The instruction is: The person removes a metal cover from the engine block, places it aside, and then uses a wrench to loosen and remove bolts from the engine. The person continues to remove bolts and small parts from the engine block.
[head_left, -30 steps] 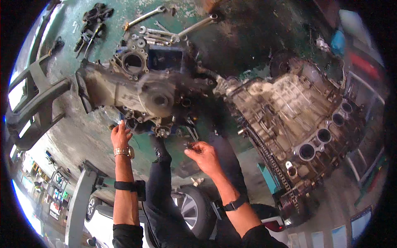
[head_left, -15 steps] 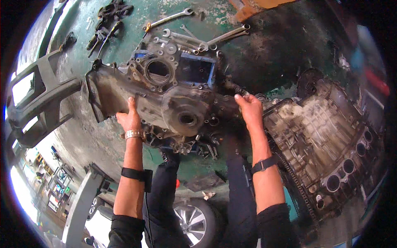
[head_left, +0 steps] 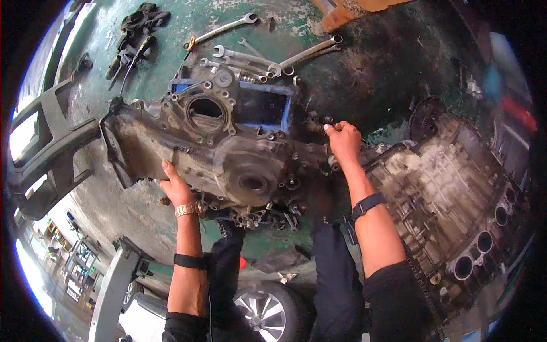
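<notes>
A large, dirty metal engine timing cover (head_left: 194, 162) with a round opening lies across a blue-rimmed crate (head_left: 263, 126). My left hand (head_left: 178, 185) grips its lower left edge, the thumb on top and the other fingers mostly hidden beneath. At the cover's narrow right end, my right hand (head_left: 345, 142) is closed with thumb and fingers pinched together. What sits in that pinch is hidden. Bolts and brackets show along the cover's near side, just in front of my legs.
Several wrenches (head_left: 239, 60) lie beyond the crate, with dark gloves (head_left: 145, 20) farther left. An engine block (head_left: 433, 188) with round bores stands at right. A grey plastic bumper (head_left: 54, 142) lies left. Near my feet is a wheel (head_left: 262, 310).
The cover's left end has shifted left and nearer to me, my left hand moving with it. My right hand has moved slightly away from me and stays closed.
</notes>
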Demonstrator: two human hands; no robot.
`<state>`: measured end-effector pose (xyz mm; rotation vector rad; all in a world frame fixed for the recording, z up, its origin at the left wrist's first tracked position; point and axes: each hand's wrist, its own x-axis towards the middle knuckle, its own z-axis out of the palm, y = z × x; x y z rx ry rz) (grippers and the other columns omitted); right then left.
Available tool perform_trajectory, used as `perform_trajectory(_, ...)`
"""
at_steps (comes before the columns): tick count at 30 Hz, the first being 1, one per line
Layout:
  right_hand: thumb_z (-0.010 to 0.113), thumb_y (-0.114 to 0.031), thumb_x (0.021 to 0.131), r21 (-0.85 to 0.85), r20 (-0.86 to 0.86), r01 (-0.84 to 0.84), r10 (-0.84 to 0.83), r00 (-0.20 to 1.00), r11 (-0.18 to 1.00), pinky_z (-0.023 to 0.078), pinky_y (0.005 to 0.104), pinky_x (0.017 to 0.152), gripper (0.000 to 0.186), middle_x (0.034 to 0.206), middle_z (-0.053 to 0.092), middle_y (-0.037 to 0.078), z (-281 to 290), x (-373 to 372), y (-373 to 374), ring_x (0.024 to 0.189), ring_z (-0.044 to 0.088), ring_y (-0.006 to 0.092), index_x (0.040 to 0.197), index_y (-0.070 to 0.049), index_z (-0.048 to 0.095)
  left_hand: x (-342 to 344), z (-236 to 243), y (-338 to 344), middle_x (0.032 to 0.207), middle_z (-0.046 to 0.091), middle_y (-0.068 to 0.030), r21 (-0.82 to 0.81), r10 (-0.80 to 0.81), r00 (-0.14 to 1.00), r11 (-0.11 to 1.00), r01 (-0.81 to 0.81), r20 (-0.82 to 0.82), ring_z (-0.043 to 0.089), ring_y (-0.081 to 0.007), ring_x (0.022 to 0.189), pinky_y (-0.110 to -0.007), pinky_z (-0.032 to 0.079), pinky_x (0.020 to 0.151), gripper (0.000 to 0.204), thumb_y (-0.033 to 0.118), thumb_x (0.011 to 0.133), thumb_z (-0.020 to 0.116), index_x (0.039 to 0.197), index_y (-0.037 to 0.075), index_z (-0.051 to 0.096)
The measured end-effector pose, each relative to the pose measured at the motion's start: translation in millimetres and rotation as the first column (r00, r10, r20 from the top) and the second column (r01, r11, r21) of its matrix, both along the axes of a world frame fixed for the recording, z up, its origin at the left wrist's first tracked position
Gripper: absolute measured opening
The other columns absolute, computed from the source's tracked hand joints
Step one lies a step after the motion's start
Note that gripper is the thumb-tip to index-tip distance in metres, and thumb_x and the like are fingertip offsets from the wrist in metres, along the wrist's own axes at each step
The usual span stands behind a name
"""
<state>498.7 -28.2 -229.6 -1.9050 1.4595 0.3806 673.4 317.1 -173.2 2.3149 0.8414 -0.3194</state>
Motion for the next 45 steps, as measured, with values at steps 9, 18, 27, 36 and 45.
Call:
perform_trajectory(9, 0.073, -0.032, 0.075, -0.067, -0.153, -0.241, 0.228, 0.962, 0.968, 0.05, 0.0427, 0.074, 0.032, 0.089, 0.068, 0.017, -39.6, -12.7, -10.5, 0.086, 0.064, 0.0349, 0.086, -0.003, 0.066, -3.2, 0.2, -7.5, 0.131, 0.041, -0.0302, 0.034, 0.051, 0.999, 0.998, -0.051, 0.002, 0.044, -0.0305, 0.116, -0.037, 0.032, 0.103, 0.094, 0.069, 0.084, 0.048, 0.124, -0.014, 0.032)
perform_trajectory(18, 0.073, -0.027, 0.075, -0.053, -0.202, -0.217, 0.202, 0.958, 0.975, 0.05, 0.042, 0.076, 0.032, 0.095, 0.067, 0.016, -51.1, -14.7, -19.2, 0.091, 0.064, 0.0341, 0.097, -0.005, 0.066, -4.8, -10.7, 1.2, 0.121, 0.046, -0.0243, 0.027, 0.066, 0.997, 0.997, -0.067, 0.038, 0.045, -0.0265, 0.107, -0.037, 0.034, 0.1, 0.086, 0.068, 0.086, 0.046, 0.118, -0.011, 0.035)
perform_trajectory(27, 0.068, -0.023, 0.079, -0.118, -0.088, -0.205, 0.196, 0.977, 0.972, 0.048, 0.0436, 0.087, 0.039, 0.11, 0.062, 0.021, -43.1, -3.8, -18.9, 0.102, 0.059, 0.0367, 0.111, -0.001, 0.061, -7.4, -16.6, 10.6, 0.118, 0.047, -0.0205, -0.06, 0.097, 0.992, 0.994, -0.093, 0.081, 0.045, -0.0244, 0.104, -0.037, 0.036, 0.097, 0.081, 0.067, 0.086, 0.046, 0.114, -0.008, 0.037)
perform_trajectory(36, 0.072, -0.021, 0.073, 0.138, 0.123, -0.288, 0.273, 0.954, 0.947, 0.048, 0.0392, 0.087, 0.044, 0.108, 0.064, 0.018, -57.4, 20.3, -6.0, 0.1, 0.062, 0.0325, 0.112, -0.003, 0.062, -8.8, -12.2, 6.8, 0.112, 0.044, -0.0178, -0.01, 0.062, 0.995, 0.998, -0.062, 0.08, 0.041, -0.0234, 0.1, -0.037, 0.036, 0.095, 0.074, 0.064, 0.089, 0.046, 0.109, -0.007, 0.039)
perform_trajectory(45, 0.072, -0.029, 0.076, 0.127, -0.028, -0.335, 0.341, 0.94, 0.934, 0.048, 0.0441, 0.082, 0.042, 0.101, 0.066, 0.019, -53.6, 37.6, -0.2, 0.097, 0.061, 0.0378, 0.111, -0.008, 0.062, -7.1, -16.2, 11.8, 0.112, 0.042, -0.0176, -0.048, 0.147, 0.987, 0.988, -0.144, 0.063, 0.041, -0.0242, 0.101, -0.038, 0.036, 0.096, 0.074, 0.064, 0.089, 0.045, 0.11, -0.007, 0.038)
